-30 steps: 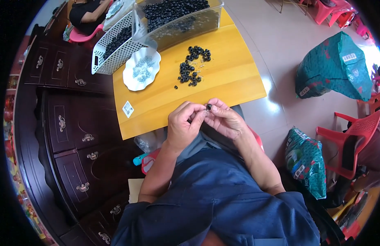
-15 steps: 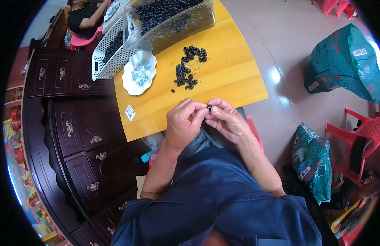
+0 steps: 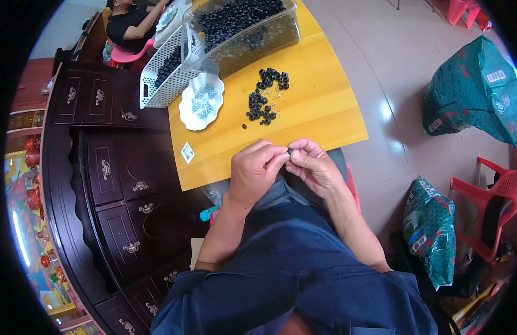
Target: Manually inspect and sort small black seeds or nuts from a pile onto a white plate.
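Just off the near edge of the yellow table (image 3: pixel 325 106), my left hand (image 3: pixel 256 169) and my right hand (image 3: pixel 316 167) meet fingertip to fingertip. Between them is a small black ring-shaped part (image 3: pixel 289 151), pinched by both thumbs and forefingers and mostly covered. Beyond the hands, a loose pile of small black ring-shaped parts (image 3: pixel 258 105) lies on the tabletop with tiny crumbs beside it. A white scalloped dish (image 3: pixel 187 114) to the left holds many small, clear or silvery pieces (image 3: pixel 204 100).
At the table's far side stand a clear bin (image 3: pixel 269 42) full of black parts and a white perforated basket (image 3: pixel 158 97). Dark wooden drawers (image 3: pixel 116 173) line the left. Green sacks (image 3: pixel 459 95) and a red chair (image 3: pixel 487 206) are at right. Another person (image 3: pixel 130 28) sits at far left.
The whole view has shifted slightly, so the table and dish appear farther right. Both hands keep the small black part pinched, which is now more covered by the fingertips.
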The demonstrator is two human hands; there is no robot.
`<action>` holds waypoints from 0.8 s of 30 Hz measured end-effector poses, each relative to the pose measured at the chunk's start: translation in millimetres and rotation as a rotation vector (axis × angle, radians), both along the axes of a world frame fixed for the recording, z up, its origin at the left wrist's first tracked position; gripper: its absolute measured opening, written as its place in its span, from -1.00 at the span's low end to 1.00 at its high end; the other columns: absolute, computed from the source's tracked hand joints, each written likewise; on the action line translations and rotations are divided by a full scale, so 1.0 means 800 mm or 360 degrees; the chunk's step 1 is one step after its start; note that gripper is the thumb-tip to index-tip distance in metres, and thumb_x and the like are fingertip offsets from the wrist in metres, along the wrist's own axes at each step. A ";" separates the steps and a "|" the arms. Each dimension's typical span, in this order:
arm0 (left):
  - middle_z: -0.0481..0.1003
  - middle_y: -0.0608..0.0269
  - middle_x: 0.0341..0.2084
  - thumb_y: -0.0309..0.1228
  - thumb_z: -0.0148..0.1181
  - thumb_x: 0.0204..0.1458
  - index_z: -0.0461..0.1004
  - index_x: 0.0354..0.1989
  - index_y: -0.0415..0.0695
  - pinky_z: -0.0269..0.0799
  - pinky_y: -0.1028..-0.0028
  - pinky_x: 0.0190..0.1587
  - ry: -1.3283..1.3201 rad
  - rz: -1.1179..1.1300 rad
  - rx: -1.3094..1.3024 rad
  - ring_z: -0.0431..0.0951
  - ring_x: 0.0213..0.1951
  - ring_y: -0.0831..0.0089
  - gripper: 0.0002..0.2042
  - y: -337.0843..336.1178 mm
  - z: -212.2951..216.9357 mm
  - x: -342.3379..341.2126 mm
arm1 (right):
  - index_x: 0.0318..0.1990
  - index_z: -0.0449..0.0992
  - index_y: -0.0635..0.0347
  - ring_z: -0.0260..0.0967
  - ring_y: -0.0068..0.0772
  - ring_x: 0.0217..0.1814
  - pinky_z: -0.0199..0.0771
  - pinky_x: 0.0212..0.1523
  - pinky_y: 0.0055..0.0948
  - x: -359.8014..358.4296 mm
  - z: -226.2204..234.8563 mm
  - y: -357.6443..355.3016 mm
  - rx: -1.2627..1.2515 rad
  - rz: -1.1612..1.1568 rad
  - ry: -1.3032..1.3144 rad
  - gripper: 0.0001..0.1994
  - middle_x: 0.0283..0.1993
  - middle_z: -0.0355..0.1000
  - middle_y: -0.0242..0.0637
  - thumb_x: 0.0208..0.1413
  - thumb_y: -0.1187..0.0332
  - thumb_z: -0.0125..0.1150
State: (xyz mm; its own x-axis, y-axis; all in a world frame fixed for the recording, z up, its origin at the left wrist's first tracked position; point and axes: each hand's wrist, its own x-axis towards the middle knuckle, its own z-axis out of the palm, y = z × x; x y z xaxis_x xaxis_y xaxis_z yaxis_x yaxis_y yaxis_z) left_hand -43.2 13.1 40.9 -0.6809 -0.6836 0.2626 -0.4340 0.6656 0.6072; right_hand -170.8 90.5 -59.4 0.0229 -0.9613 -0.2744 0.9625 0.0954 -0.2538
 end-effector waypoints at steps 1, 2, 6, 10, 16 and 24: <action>0.54 0.25 -0.54 -0.60 0.36 -0.08 0.55 -0.43 -0.20 0.43 0.52 -0.47 0.0046 0.0003 0.0145 0.54 -0.55 0.47 -0.90 -0.001 0.000 0.004 | -0.11 0.50 0.17 0.54 -0.49 -0.17 0.62 -0.08 -0.48 -0.001 0.002 0.002 -0.0040 0.0047 -0.0002 -0.82 -0.21 0.53 -0.33 0.14 0.48 0.30; 0.54 0.25 -0.54 -0.60 0.36 -0.08 0.55 -0.43 -0.20 0.43 0.52 -0.47 0.0049 0.0001 0.0130 0.54 -0.55 0.47 -0.90 -0.005 -0.003 0.009 | -0.12 0.50 0.18 0.54 -0.48 -0.20 0.62 -0.08 -0.47 -0.002 0.003 0.002 -0.0079 0.0095 -0.0003 -0.82 -0.22 0.54 -0.32 0.13 0.48 0.30; 0.53 0.42 -0.53 -0.61 0.39 -0.07 0.54 -0.37 -0.23 0.38 0.64 -0.41 0.0170 -0.0083 0.1154 0.50 -0.47 0.71 -0.87 -0.020 -0.014 0.038 | -0.16 0.50 0.23 0.55 -0.43 -0.24 0.62 -0.11 -0.46 -0.005 0.006 0.005 -0.0266 0.0328 0.0088 -0.82 -0.26 0.55 -0.27 0.11 0.47 0.33; 0.52 0.46 -0.50 -0.60 0.33 0.03 0.54 -0.26 -0.20 0.40 0.70 -0.41 0.0234 -0.0245 0.1477 0.48 -0.46 0.75 -0.87 -0.030 -0.020 0.055 | -0.15 0.49 0.22 0.55 -0.42 -0.25 0.62 -0.13 -0.45 0.003 0.003 0.001 -0.0256 0.0360 0.0209 -0.80 -0.28 0.54 -0.26 0.10 0.44 0.35; 0.56 0.29 -0.43 -0.58 0.27 0.03 0.55 -0.21 -0.24 0.43 0.59 -0.37 0.0205 0.0193 0.0828 0.53 -0.45 0.62 -0.86 -0.080 -0.050 0.076 | -0.03 0.50 0.20 0.52 -0.45 -0.17 0.59 -0.05 -0.43 0.007 0.003 -0.002 -0.0167 0.0309 -0.0053 -0.76 -0.13 0.51 -0.30 0.16 0.43 0.29; 0.53 0.12 -0.42 -0.56 0.25 -0.03 0.58 -0.26 -0.21 0.46 0.37 -0.33 -0.0056 0.0294 -0.0016 0.55 -0.45 0.24 -0.86 -0.118 -0.089 0.088 | 0.01 0.53 0.16 0.50 -0.47 -0.18 0.55 -0.07 -0.44 0.004 -0.002 -0.004 0.0016 0.0153 -0.0065 -0.72 -0.11 0.53 -0.34 0.14 0.43 0.29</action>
State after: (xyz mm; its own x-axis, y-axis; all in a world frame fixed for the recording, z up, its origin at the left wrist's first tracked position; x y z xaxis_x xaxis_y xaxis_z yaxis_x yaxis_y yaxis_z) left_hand 27.2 -81.4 -30.5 -0.5531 -0.7952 0.2483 -0.5703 0.5787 0.5830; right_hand -167.4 87.5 -61.2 0.1261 -0.9514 -0.2809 0.9584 0.1899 -0.2130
